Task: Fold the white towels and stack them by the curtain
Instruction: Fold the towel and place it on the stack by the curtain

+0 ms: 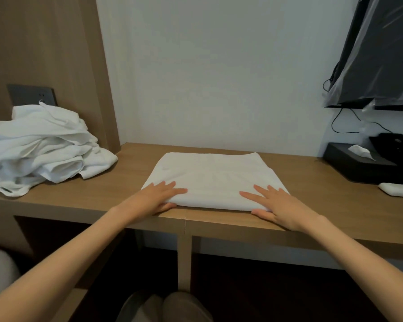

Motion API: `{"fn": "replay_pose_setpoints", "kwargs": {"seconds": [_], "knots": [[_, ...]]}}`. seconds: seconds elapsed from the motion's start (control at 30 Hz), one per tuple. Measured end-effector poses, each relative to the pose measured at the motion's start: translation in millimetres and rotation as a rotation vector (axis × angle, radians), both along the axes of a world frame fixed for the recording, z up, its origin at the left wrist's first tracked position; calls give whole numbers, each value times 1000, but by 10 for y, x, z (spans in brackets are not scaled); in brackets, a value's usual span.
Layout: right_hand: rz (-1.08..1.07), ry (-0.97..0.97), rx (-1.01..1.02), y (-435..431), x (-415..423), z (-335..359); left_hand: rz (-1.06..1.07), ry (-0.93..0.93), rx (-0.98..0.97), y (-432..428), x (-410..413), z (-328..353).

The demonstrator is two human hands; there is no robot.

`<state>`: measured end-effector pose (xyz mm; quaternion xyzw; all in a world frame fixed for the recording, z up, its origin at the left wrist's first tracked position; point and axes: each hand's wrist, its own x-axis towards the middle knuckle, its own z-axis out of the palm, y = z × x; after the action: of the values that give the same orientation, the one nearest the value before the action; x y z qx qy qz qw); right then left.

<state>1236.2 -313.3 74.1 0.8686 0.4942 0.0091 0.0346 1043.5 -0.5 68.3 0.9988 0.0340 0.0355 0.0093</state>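
From the head view, the only one I have, both hands are down on the folded towel [214, 180]. It lies flat on the wooden desk [130, 163], directly ahead of my wrists. My left hand [159, 197] rests on the near left corner and my right hand [275, 205] on the near right corner. On both, the fingers are straight and spread on top of the cloth, while the thumbs lie along the near fold at desk level. Neither hand is grasping; they are pressing flat.

The towel's long axis runs side to side, from one hand across to the other, and its far edge lies beyond my fingertips, close to the wall. I judge the next fold should bring one short end over towards the other hand. Both hands are equally well placed, since each covers a corner.

The pile of unfolded towels [40, 149] sits well off to the outside of my left hand, so that hand is the nearer one for fetching the next. A black tissue box [358, 163] stands beyond my right hand. I cannot see the curtain.
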Motion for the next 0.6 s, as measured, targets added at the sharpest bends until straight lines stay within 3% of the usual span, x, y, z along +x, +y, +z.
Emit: {"fn": "replay_pose_setpoints", "kwargs": {"seconds": [0.23,0.37,0.43,0.6], "knots": [[-51,14,113,-151,-29,10,42,6,-33,118,-193,0],[-83,9,299,-273,-36,-92,74,-57,-122,132,-246,-18],[-107,-7,467,-295,-34,-175,97,-218,-335,149,-286,19],[-125,13,1088,-205,-28,-116,50,-651,-500,199,-289,216]]}}
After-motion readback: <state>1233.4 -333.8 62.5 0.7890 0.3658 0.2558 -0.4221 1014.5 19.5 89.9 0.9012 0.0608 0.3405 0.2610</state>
